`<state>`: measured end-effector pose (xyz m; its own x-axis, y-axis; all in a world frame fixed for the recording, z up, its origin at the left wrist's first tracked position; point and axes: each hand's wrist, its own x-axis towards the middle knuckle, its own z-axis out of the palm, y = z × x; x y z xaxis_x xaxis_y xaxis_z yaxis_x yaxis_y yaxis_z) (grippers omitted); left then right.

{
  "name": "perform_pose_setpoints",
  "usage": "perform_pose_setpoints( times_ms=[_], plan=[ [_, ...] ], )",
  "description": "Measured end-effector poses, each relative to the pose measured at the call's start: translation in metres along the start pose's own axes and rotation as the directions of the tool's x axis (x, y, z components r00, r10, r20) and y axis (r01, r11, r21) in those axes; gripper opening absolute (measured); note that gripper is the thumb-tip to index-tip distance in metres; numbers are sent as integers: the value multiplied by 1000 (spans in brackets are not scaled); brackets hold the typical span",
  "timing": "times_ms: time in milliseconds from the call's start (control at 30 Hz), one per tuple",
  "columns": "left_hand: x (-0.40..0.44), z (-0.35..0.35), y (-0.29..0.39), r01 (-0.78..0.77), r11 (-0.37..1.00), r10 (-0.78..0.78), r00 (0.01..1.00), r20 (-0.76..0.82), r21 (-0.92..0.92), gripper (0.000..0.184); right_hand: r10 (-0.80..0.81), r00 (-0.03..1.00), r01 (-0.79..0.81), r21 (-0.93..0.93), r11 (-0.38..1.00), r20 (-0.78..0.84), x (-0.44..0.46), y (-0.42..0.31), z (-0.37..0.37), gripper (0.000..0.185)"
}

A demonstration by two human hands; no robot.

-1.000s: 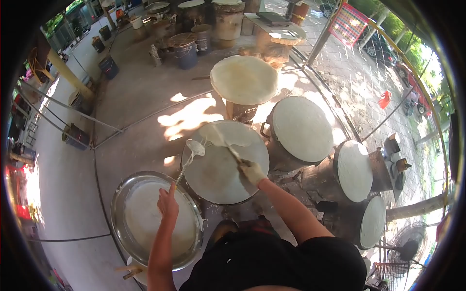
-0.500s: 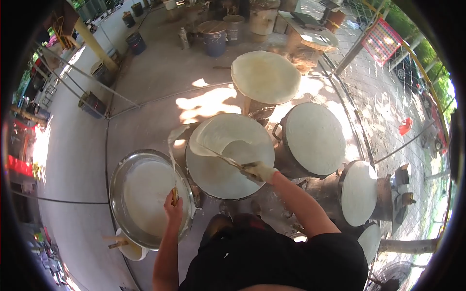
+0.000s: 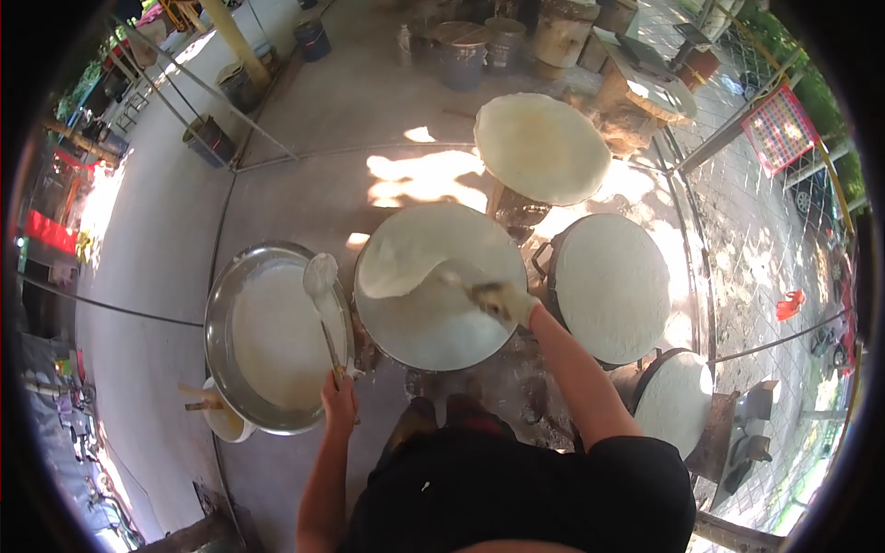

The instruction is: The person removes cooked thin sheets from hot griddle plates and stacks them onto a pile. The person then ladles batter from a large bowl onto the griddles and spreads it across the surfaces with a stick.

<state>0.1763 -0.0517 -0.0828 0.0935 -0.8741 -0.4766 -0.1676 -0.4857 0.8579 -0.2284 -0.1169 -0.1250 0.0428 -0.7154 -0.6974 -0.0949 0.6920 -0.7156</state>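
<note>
My left hand (image 3: 339, 402) is closed around the handle of a ladle (image 3: 321, 276), whose batter-coated bowl hangs over the right side of a wide steel basin (image 3: 219, 369) of white batter. My right hand (image 3: 514, 302), in a pale glove, grips a batter spreader (image 3: 449, 277); its far end is smeared by motion. That spreader is over a round pale griddle (image 3: 442, 336) in front of me. A layer of wet batter (image 3: 387, 269) covers the griddle's left and upper part.
Beyond the griddle, a large thin round sheet (image 3: 542, 147) lies on a stand. Two more covered round griddles stand right, the nearer one (image 3: 678, 401) by a metal stove part. A white bucket (image 3: 226, 421) with wooden handles sits beside the basin. Drums (image 3: 461, 60) stand behind.
The ladle has swung from the griddle's left edge back over the basin, and its trailing batter is gone. My right hand has moved slightly right, sweeping the spreader across the batter. The view has shifted.
</note>
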Motion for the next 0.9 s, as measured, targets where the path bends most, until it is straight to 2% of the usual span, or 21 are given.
perform_pose_setpoints(
  times_ms=[33, 67, 133, 200, 233, 333, 433, 467, 533, 567, 633, 667, 767, 800, 900],
  plan=[
    [-3, 3, 0, -5, 999, 6, 1000, -23, 35, 20, -88, 996, 90, 59, 994, -27, 8, -5, -6, 27],
    [-4, 7, -1, -15, 998, 18, 999, -47, 67, 19, -16, 1000, 15, 47, 999, 4, 17, -10, -1, 25],
    [6, 5, -27, -75, 963, 101, 991, -91, 259, 21, 134, 989, -136, 18, 991, 67, 27, -27, 26, 25],
    [2, 4, -46, -118, 900, 181, 977, -113, 419, 24, 193, 962, -170, -129, 977, 195, 41, 19, 24, 26],
    [-12, 13, -34, -140, 867, 224, 967, -124, 479, 25, 223, 942, -173, -207, 963, 251, 43, 37, 18, 27],
    [-29, 24, -33, -189, 791, 281, 957, -71, 582, 26, 38, 977, -25, -63, 998, 211, -39, 6, -21, 29],
    [-61, 22, -57, -251, 702, 325, 946, 14, 666, 26, -71, 996, 82, 229, 970, -56, 5, 3, -33, 27],
    [-71, 21, -64, -277, 665, 351, 936, 38, 694, 26, -17, 1000, 19, 127, 992, -13, 12, 0, -28, 26],
    [-94, 16, -67, -256, 647, 305, 950, 65, 718, 27, 102, 993, -97, -82, 992, 58, 11, -19, 0, 24],
    [-107, 12, -67, -247, 636, 277, 957, 83, 731, 27, 162, 970, -145, -102, 984, 180, 5, -13, 2, 24],
    [-127, 8, -71, -280, 616, 316, 944, 95, 736, 27, 273, 873, -223, -168, 960, 404, -10, 3, 5, 22],
    [-133, 7, -74, -295, 607, 337, 937, 97, 738, 27, 129, 897, -73, -146, 987, 422, -15, 23, -5, 21],
    [-144, 5, -80, -276, 601, 318, 944, 92, 750, 27, 348, 936, -329, -221, 918, 53, 6, 16, -19, 19],
    [-146, 7, -80, -280, 597, 329, 940, 88, 752, 28, 34, 999, -34, 175, 984, 4, 36, 59, -35, 19],
    [-150, 14, -82, -294, 581, 351, 932, 92, 759, 30, 324, 937, -320, -52, 946, 130, 34, 39, -11, 19]
  ],
)
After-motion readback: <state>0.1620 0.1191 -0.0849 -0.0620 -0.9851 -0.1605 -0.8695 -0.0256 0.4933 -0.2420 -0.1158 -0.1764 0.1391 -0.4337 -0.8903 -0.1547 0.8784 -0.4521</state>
